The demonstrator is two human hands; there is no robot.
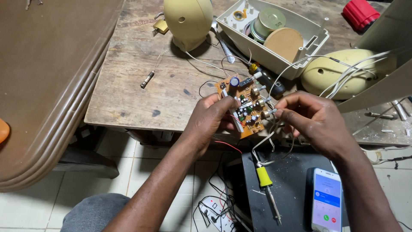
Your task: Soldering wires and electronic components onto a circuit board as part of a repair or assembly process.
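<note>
Board (243,105), already out of the opened casing (274,38), is being gripped by the left hand (210,118); a knob shaft (270,113) is being pinched by the right hand (311,120); wires still attached.

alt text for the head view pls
A person's left hand holds a small orange circuit board over a worn wooden table while the right hand pinches one of its knob shafts; a yellow-handled soldering iron lies below.

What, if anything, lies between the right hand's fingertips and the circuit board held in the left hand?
Nothing visible does. The right hand already pinches a knob shaft on the circuit board, which the left hand holds.
</note>
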